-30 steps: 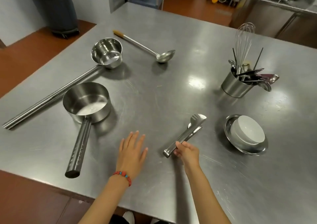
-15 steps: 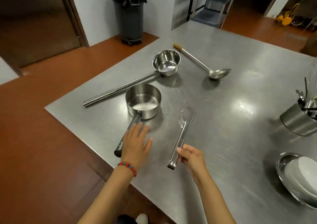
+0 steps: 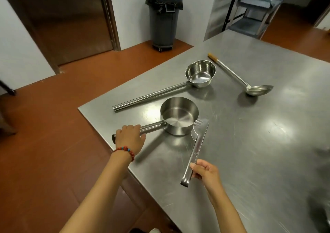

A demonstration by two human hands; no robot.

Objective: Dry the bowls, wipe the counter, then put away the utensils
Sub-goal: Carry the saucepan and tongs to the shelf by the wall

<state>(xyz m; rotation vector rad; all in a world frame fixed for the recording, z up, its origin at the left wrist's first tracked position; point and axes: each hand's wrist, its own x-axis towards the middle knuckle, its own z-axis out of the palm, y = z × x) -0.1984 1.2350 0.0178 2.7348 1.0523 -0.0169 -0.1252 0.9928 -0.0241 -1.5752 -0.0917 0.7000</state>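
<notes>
Left hand grips the saucepan handle near the counter corner; right hand pinches the tongs, tips beside the pan. I'd lift each level — pan first, clear of tongs — then carry both away.

Silver-grey steel tongs sit in the right hand's pinch; just beyond their tips is a shiny silver saucepan, its handle end black under the left hand, whose wrist wears a red bead bracelet with blue beads. Farther off, a silver ladle has a tan handle tip. The bin is dark grey, the floor reddish-brown.
</notes>
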